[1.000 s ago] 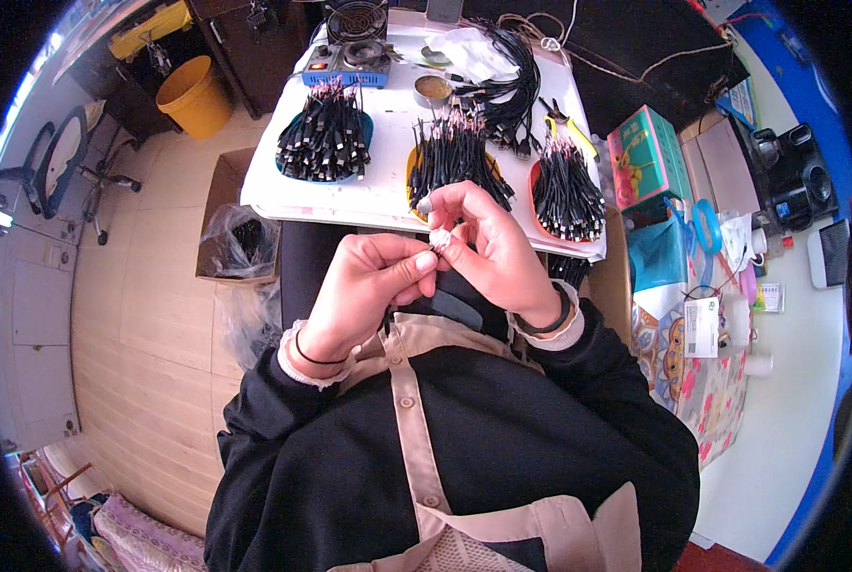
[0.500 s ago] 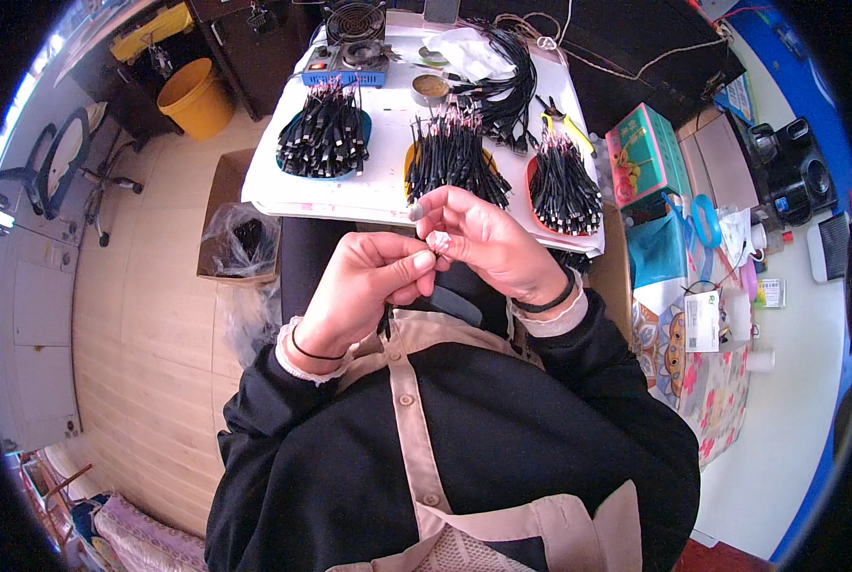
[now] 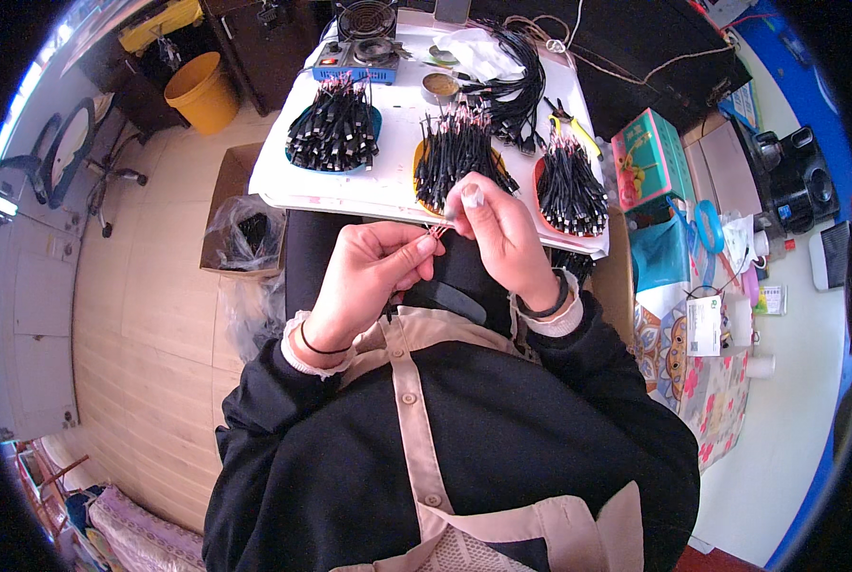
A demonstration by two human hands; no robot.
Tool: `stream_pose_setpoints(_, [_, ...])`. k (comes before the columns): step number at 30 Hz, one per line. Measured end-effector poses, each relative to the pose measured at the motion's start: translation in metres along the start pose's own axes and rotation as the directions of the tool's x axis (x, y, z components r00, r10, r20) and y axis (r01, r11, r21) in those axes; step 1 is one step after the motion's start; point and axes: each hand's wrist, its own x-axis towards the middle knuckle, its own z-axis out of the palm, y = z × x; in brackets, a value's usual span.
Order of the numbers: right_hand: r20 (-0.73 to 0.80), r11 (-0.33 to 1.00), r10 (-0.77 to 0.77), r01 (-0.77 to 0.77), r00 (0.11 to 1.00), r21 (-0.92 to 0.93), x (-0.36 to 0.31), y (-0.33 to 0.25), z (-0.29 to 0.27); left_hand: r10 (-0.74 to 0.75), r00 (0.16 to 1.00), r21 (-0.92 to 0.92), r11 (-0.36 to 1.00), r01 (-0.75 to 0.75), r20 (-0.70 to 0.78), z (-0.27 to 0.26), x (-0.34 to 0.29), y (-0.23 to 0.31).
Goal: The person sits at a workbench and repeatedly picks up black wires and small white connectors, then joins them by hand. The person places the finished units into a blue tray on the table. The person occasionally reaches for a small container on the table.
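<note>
My left hand [image 3: 378,276] is closed in a pinch on a black cable [image 3: 388,312]. Thin reddish wire ends [image 3: 436,231] stick out past its thumb and forefinger, and a short dark piece of the cable shows below the palm. My right hand [image 3: 497,234] is just to the right, fingers curled together at the wire tips, partly smeared by motion. Its thumb has a whitish covering at the tip. What lies between its fingertips is hidden. Beyond my hands, bundles of black USB cables stand in a yellow tray [image 3: 430,202], a teal tray [image 3: 376,124] and an orange tray [image 3: 541,191].
On the white table [image 3: 293,198] are a blue heater with a fan [image 3: 364,57], a round tin [image 3: 439,88], loose black cables [image 3: 524,81] and yellow-handled cutters [image 3: 576,126]. A green-and-pink box [image 3: 647,157] stands right; a carton with plastic bags [image 3: 240,229] is left.
My right hand has turned from spread fingers to a curled pinch, its thumb now raised. The reddish wires show more plainly between the hands. The view has shifted slightly.
</note>
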Motion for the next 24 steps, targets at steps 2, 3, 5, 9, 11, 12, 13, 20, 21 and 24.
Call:
stream_pose_setpoints(2, [0.103, 0.911, -0.197, 0.221, 0.975, -0.348, -0.001, -0.005, -0.001, 0.028, 1.0, 0.018, 0.999, -0.028, 0.006, 0.0, 0.0, 0.0])
stream_pose_setpoints(3, [0.164, 0.801, -0.285, 0.329, 0.944, -0.5, -0.002, -0.007, -0.001, 0.041, 0.999, 0.027, 0.999, -0.041, 0.011, 0.0, 0.0, 0.001])
stream_pose_setpoints(5, [0.117, 0.784, -0.417, 0.422, 0.901, -0.454, 0.0, -0.003, 0.005, 0.009, 1.0, 0.058, 0.998, -0.011, 0.029, -0.001, 0.0, 0.002])
stream_pose_setpoints(9, [0.02, 0.969, -0.177, 0.178, 0.984, -0.173, 0.002, 0.006, -0.002, 0.003, 0.999, 0.028, 1.0, -0.004, 0.055, -0.005, -0.001, 0.004])
stream_pose_setpoints(11, [-0.202, 0.997, 0.061, -0.05, 0.977, 0.062, 0.008, 0.006, -0.017, -0.06, 0.997, -0.044, 0.997, 0.062, 0.041, -0.012, -0.004, 0.009])
stream_pose_setpoints(12, [-0.236, 0.995, 0.012, 0.012, 0.972, 0.099, 0.009, 0.003, -0.025, -0.084, 0.994, -0.079, 0.993, 0.09, 0.072, -0.017, -0.004, 0.013])
stream_pose_setpoints(13, [-0.198, 0.998, 0.055, -0.051, 0.979, 0.025, 0.005, -0.001, -0.03, -0.081, 0.99, -0.094, 0.991, 0.093, 0.116, -0.02, -0.003, 0.015])
stream_pose_setpoints(20, [0.27, 0.746, -0.475, 0.546, 0.837, -0.381, -0.007, -0.025, -0.027, -0.177, 0.948, -0.064, 0.978, 0.2, 0.265, -0.022, 0.0, 0.025])
stream_pose_setpoints(21, [0.3, 0.709, -0.512, 0.593, 0.805, -0.381, -0.006, -0.027, -0.026, -0.166, 0.946, -0.058, 0.98, 0.189, 0.277, -0.021, 0.0, 0.026])
stream_pose_setpoints(24, [0.354, 0.637, -0.55, 0.654, 0.757, -0.408, -0.007, -0.032, -0.023, -0.154, 0.941, -0.017, 0.986, 0.167, 0.302, -0.018, -0.002, 0.03])
